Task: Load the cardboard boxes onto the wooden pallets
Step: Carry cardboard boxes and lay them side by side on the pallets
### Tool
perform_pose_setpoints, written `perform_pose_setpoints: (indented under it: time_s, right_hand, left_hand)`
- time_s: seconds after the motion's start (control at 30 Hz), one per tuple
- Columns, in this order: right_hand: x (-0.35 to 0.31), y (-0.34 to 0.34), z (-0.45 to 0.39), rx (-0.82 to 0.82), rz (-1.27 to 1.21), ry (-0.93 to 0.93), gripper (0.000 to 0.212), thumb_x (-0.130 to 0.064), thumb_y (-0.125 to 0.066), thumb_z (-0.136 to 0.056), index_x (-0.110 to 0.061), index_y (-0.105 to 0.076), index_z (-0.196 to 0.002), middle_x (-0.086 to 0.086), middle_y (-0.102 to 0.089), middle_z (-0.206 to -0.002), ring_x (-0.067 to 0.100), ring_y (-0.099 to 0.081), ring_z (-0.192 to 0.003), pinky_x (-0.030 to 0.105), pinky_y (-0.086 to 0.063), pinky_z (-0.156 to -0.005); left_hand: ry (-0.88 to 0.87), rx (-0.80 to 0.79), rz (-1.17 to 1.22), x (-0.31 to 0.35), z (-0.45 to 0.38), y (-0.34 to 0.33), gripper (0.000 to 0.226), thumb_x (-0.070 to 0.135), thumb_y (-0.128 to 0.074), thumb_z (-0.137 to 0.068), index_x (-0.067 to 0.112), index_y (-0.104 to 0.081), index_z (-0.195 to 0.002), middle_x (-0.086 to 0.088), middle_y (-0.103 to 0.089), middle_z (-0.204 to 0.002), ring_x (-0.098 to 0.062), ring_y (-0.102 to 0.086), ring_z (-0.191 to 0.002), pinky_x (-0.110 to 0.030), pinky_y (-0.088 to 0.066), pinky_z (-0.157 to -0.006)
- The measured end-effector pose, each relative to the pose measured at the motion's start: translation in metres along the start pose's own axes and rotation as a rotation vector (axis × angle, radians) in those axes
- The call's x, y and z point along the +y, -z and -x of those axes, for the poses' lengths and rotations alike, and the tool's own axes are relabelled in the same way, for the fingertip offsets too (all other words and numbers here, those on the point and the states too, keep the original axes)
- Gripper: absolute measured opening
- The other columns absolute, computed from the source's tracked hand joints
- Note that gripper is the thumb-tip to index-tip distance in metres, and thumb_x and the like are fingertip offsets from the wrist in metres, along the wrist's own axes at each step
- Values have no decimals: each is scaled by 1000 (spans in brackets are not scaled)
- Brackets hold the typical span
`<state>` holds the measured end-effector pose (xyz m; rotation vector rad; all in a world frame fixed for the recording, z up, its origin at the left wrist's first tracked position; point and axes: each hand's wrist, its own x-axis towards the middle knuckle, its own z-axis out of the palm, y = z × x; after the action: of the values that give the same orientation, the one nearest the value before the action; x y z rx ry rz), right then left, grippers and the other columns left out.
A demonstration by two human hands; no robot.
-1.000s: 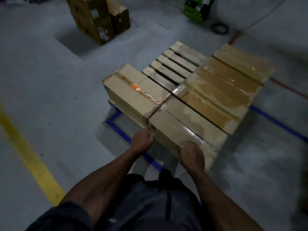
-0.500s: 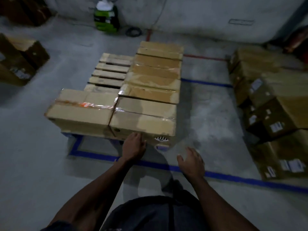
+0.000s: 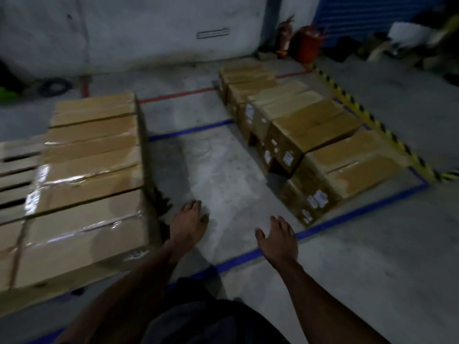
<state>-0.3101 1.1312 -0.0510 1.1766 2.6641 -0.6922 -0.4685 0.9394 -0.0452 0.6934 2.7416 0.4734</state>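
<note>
Currently nothing is held: the left hand (image 3: 189, 223) and right hand (image 3: 278, 238) are spread loosely above the floor (image 3: 223, 175). Long cardboard boxes (image 3: 92, 155) are laid crosswise on the wooden pallet (image 3: 15, 167) at left, long axes running left-right. More boxes (image 3: 310, 135) are stacked at right.

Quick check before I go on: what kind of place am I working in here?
Most likely a warehouse or loading bay: bare concrete floor with blue tape lines, cardboard boxes on a wooden pallet, more boxes stacked on the floor, and fire extinguishers by a blue roller door.
</note>
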Motion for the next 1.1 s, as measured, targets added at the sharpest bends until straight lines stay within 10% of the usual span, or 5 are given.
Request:
perform_pose_setpoints:
  time_s: [0.33, 0.5, 0.6, 1.1]
  right_hand:
    - [101, 101, -151, 146, -116, -329, 69, -53, -58, -90, -12, -45, -145, 15, -46, -146, 35, -42, -134, 46, -36, -111]
    - [139, 130, -242, 174, -92, -451, 86, -67, -29, -76, -15, -45, -143, 14, -50, -142, 35, -47, -131, 45, -42, -106]
    - [145, 164, -283, 188, -137, -516, 74, -57, -50, -91, -15, -37, -151, 14, -36, -156, 33, -33, -143, 45, -32, -115]
    - [326, 254, -506, -10, -25, -294, 77, -60, -43, -97, -20, -20, -158, 8, -16, -165, 28, -14, -151, 44, -16, -121]
  left_hand:
    - [-255, -125, -6, 197, -201, -48, 55, 37, -46, -99, 11, -37, -148, -9, -39, -152, -27, -34, -140, -39, -31, -112]
    - [-334, -228, 18, 272, -304, -84, 55, 36, -48, -100, 10, -37, -148, -10, -41, -150, -27, -36, -138, -38, -33, -109]
    - [-369, -329, -12, 315, -355, -97, 56, 37, -45, -101, 11, -33, -149, -10, -39, -150, -28, -36, -137, -39, -34, -109]
    - [-120, -315, 74, 484, -446, -205, 44, 30, -53, -97, 8, -52, -135, -14, -55, -136, -31, -51, -125, -39, -44, -99]
